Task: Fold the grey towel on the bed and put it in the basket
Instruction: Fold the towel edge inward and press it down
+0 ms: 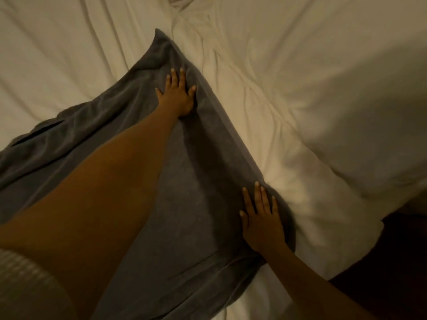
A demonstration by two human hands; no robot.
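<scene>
Two hands flat on the grey towel (184, 181), fingers spread, pinching nothing: left hand (178, 95) far out along the towel's straight doubled edge, right hand (262, 224) at that edge's rounded near end. Towel spread across the bed (277, 77) over rumpled white sheets, smooth beneath the palms, creased and loose toward the left side, its nearer part running close to the bed's near edge. White ribbed sleeve (25, 285) at lower left.
</scene>
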